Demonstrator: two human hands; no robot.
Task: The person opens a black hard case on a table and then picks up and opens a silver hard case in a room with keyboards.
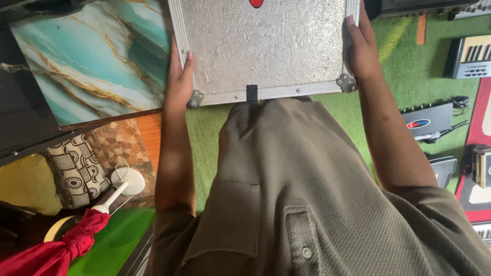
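Note:
I hold a flat silver case (263, 46) with a textured metal face, ribbed metal edging and corner caps in front of my chest. My left hand (180, 79) grips its left edge near the lower corner, thumb on the face. My right hand (359, 51) grips its right edge just above the other lower corner. A small black tab sits on the case's lower edge, and a red mark shows at its top. My olive shirt (307, 204) fills the lower middle of the view.
A teal marbled panel (92, 56) lies at the left. Below it are a patterned cushion (76, 171), a white stand (128, 181) and a folded red umbrella (56, 250). On the green carpet (409, 76) at the right are keyboards (470, 56) and a grey audio box (429, 120).

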